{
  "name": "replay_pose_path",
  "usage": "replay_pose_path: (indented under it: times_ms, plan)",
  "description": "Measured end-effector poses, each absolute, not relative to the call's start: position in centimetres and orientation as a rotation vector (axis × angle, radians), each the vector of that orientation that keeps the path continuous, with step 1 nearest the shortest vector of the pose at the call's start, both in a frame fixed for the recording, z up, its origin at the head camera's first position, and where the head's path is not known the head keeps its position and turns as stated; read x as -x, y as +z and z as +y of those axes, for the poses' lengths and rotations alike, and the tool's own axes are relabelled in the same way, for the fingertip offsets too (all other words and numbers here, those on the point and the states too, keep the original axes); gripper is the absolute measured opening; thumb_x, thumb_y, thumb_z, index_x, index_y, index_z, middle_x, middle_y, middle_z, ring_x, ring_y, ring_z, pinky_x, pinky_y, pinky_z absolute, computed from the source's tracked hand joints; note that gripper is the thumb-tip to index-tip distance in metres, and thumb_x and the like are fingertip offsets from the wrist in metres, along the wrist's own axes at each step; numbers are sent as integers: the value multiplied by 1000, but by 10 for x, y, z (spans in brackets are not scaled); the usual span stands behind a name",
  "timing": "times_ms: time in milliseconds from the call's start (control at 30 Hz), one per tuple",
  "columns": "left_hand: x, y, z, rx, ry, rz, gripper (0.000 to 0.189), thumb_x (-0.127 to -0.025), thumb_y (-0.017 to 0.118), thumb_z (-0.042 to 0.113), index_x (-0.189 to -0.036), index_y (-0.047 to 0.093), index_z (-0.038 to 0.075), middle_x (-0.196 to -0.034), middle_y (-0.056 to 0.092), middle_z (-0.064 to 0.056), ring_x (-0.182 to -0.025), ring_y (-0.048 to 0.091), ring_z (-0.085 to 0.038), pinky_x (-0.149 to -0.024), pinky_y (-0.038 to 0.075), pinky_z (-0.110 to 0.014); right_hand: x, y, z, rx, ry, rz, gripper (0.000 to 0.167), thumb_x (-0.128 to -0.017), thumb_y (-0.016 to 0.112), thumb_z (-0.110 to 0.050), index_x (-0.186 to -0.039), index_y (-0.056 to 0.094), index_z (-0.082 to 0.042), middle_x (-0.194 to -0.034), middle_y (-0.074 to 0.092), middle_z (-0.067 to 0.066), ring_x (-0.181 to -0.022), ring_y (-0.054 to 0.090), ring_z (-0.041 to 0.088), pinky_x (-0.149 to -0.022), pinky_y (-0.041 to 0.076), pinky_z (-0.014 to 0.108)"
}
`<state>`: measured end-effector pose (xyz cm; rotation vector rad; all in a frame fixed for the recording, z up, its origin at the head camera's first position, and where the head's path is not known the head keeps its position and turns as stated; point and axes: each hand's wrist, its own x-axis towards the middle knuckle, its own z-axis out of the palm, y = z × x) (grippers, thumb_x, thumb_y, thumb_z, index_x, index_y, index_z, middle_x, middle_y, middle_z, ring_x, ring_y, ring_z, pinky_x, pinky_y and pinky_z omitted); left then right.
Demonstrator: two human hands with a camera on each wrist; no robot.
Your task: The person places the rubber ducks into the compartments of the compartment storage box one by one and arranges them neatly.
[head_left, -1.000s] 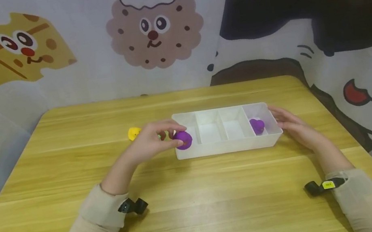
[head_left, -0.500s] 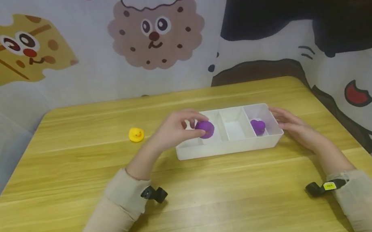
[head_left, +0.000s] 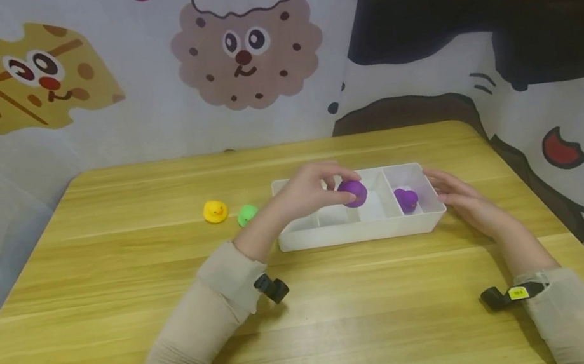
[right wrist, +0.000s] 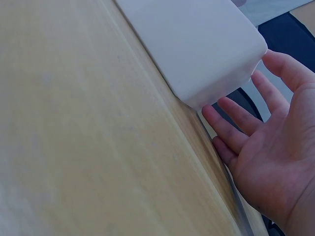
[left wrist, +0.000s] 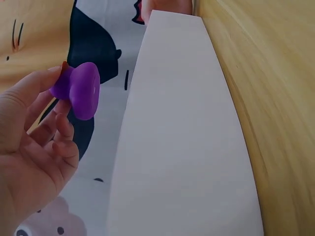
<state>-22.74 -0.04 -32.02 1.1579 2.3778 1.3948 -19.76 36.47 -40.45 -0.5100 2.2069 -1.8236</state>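
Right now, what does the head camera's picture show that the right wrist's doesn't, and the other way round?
Only the head view shows the inside of the white box, the left hand pinching a purple toy, a second purple toy in the box's end compartment, a yellow duck and a green toy.

Only the right wrist view shows the palm of the right hand and the box's outer end face.

Both share the box, the right hand, the wooden table and parts of the patterned cloth behind.

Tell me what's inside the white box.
Inside the white box, a purple toy sits in the right-end compartment. The left hand and its held toy hide parts of the other three; anything there can't be seen.
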Motion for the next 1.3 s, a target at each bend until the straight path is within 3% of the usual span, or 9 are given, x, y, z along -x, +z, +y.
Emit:
replay_pose_path:
  times_ms: [233, 467, 767, 1167, 1300]
  plan:
    - [239, -324, 21, -1137, 1345, 2341, 33, -84, 76, 16, -116, 69, 10, -109, 64, 3, -77, 56, -16, -66, 49, -27, 196, -403, 363, 542, -1847, 2194, 54, -100, 42, -6, -152, 26, -13, -145, 37, 3, -126, 36, 7, -96, 30, 16]
    - [250, -333, 35, -1088, 1327, 2337, 33, -81, 78, 14, -113, 71, 10, -108, 64, 4, -78, 56, -16, -69, 50, -27, 196, -404, 362, 558, -1857, 2184, 53, -101, 41, -5, -151, 26, -11, -143, 38, 2, -125, 37, 8, -96, 32, 15]
    - [259, -348, 47, -1059, 1341, 2302, 35, -80, 78, 8, -114, 69, 8, -112, 67, -1, -106, 57, -15, -87, 45, -21, 196, -405, 364, 525, -1840, 2200, 54, -100, 41, -6, -152, 26, -12, -148, 36, 6, -127, 37, 7, -98, 30, 18]
    - [258, -360, 55, -950, 1211, 2388, 35, -79, 79, 14, -113, 71, 13, -107, 68, 7, -102, 57, -9, -91, 43, -26, 200, -408, 366, 553, -1859, 2178, 54, -100, 40, -4, -152, 26, -13, -145, 38, 0, -126, 38, 7, -97, 32, 16]
    - [258, -364, 57, -947, 1176, 2412, 34, -79, 79, 16, -112, 71, 14, -106, 68, 8, -102, 57, -8, -93, 42, -27, 199, -408, 367, 550, -1851, 2182, 54, -100, 41, -5, -152, 26, -13, -148, 36, 3, -127, 37, 6, -97, 32, 16]
